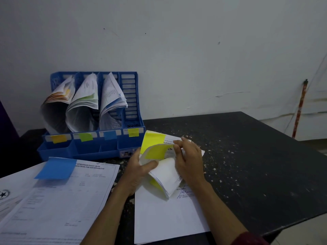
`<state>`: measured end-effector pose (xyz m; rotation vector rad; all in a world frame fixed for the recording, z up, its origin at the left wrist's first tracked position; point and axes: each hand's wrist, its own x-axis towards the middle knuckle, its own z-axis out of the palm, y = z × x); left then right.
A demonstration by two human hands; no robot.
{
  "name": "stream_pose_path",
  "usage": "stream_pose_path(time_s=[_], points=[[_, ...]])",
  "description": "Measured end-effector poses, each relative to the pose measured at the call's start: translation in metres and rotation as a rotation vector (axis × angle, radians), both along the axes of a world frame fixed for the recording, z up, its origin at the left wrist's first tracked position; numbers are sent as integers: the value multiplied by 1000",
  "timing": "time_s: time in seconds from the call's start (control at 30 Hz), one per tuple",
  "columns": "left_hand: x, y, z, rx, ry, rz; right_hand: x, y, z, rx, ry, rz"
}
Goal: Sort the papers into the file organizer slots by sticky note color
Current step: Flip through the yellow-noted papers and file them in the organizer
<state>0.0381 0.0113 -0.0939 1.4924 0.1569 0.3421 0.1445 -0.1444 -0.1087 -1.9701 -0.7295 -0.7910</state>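
Observation:
A blue file organizer (131,142) stands at the back left of the black table. Its front carries orange (59,138), green (85,137), blue (110,135) and yellow (133,132) labels. Three slots hold curled papers; the yellow-labelled slot (130,99) on the right holds none. A stack of papers with yellow sticky notes (155,152) lies in front of me, its upper sheets bent over. My left hand (139,171) grips the folded bundle (166,179) from the left. My right hand (187,160) pinches the top edge of a curled sheet.
A second pile of papers (53,200) with a blue sticky note (56,167) lies at the left front. The black table (247,165) is speckled with white flecks. A red stick (300,106) leans on the wall at the right.

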Motion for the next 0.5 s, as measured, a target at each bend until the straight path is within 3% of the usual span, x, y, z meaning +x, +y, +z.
stream_pose_path(time_s=[0.23, 0.4, 0.5], points=[[-8, -3, 8, 47, -80, -34, -9, -1, 8, 140, 203, 101], [-3, 14, -5, -149, 69, -71, -4, 1, 6, 243, 261, 123], [-9, 0, 14, -91, 81, -32, -6, 1, 7, 336, 317, 167]])
